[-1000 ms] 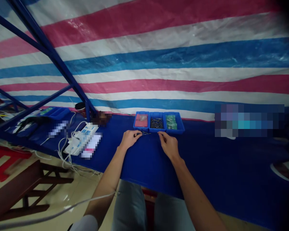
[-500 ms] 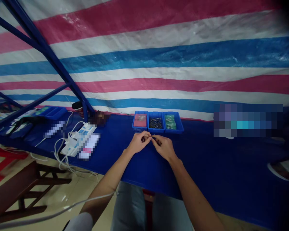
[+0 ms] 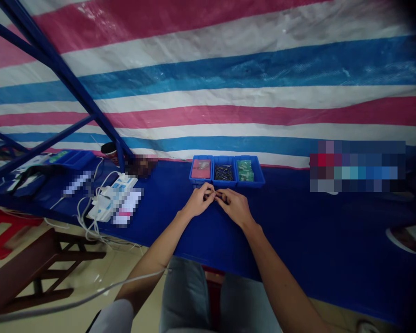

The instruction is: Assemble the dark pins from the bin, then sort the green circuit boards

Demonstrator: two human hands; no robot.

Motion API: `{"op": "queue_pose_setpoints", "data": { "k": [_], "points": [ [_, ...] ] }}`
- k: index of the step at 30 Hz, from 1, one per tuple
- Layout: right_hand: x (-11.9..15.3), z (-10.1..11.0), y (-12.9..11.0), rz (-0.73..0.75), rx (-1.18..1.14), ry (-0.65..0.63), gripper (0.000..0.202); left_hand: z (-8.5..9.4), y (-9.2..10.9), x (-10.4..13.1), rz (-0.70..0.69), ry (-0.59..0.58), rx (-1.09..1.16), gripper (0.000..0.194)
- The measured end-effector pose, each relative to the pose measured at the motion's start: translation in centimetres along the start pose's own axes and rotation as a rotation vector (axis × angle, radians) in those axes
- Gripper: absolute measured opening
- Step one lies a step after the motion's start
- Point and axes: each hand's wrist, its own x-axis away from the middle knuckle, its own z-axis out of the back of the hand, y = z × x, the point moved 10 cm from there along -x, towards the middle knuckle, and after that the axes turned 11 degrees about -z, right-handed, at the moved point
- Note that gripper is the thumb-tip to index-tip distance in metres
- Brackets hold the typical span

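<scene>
Left hand [image 3: 197, 202] and right hand [image 3: 236, 206] are meeting, fingers curled, any hold too hidden to tell. A slack pinch could be dropping something small near the blue plastic bin [image 3: 224, 183] where slender dark metal pieces [image 3: 223, 172] are lying.

A single camera, worn on the person's head, looks forward and steeply down over the tabletop [image 3: 298, 231]. It sits behind and above the hands [image 3: 197, 203], which show small near the middle, at about arm's reach. The wide view takes in the striped sheet [image 3: 246, 69] facing it across the top, the person's thighs [image 3: 184, 296] close below, and the floor [image 3: 121, 273] at lower left; darkness rims the right edge.
</scene>
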Motion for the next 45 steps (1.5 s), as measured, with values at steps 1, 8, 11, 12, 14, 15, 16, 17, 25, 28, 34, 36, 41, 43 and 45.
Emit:
{"op": "queue_pose_setpoints", "data": {
  "k": [1,8,11,12,14,15,16,17,25,28,34,36,41,43,45],
  "points": [
    [0.0,0.1,0.0,-0.001,0.003,0.001,0.024,-0.1,0.0,0.0,0.001,-0.006,0.004,0.014],
    [0.1,0.4,-0.1,0.023,-0.008,0.053,0.024,-0.2,-0.4,0.1,0.056,-0.025,0.029,0.02],
    [0.2,0.5,0.0,0.028,-0.046,0.069,0.025,-0.1,-0.5,0.1,0.055,-0.013,0.021,0.02],
    [0.2,0.6,0.0,0.027,-0.059,0.071,0.025,0.0,-0.5,0.1,0.05,-0.004,0.015,0.02],
    [0.1,0.8,0.1,0.021,-0.078,0.08,0.025,0.2,-0.4,0.0,0.041,0.015,0.002,0.02],
    [0.1,0.9,0.1,0.017,-0.081,0.084,0.025,0.3,-0.4,0.0,0.039,0.025,-0.006,0.02],
    [0.1,1.0,0.1,0.014,-0.083,0.088,0.025,0.4,-0.5,-0.1,0.039,0.032,-0.013,0.02],
    [0.1,1.0,0.1,0.012,-0.084,0.091,0.024,0.5,-0.5,-0.1,0.04,0.039,-0.02,0.021],
    [0.0,0.5,0.2,0.009,-0.062,0.067,0.022,0.6,-1.3,-0.1,0.038,0.072,0.002,0.018],
    [0.0,0.2,0.2,0.015,-0.056,0.051,0.024,0.4,-1.5,-0.1,0.04,0.06,0.037,0.02],
    [0.2,0.2,0.0,0.01,-0.05,0.043,0.026,0.6,-1.4,0.0,0.055,0.074,0.03,0.023],
    [0.2,0.4,-0.1,0.005,-0.053,0.048,0.027,0.6,-1.4,0.0,0.062,0.076,0.013,0.024],
    [0.1,0.6,-0.3,0.012,-0.063,0.063,0.028,0.4,-1.4,-0.1,0.068,0.058,-0.005,0.021],
    [0.1,0.6,-0.2,0.015,-0.054,0.068,0.028,0.3,-1.5,-0.1,0.075,0.044,-0.009,0.023],
    [0.1,0.6,-0.2,0.017,-0.048,0.069,0.026,0.3,-1.5,-0.1,0.083,0.034,-0.015,0.025]
  ]
}}
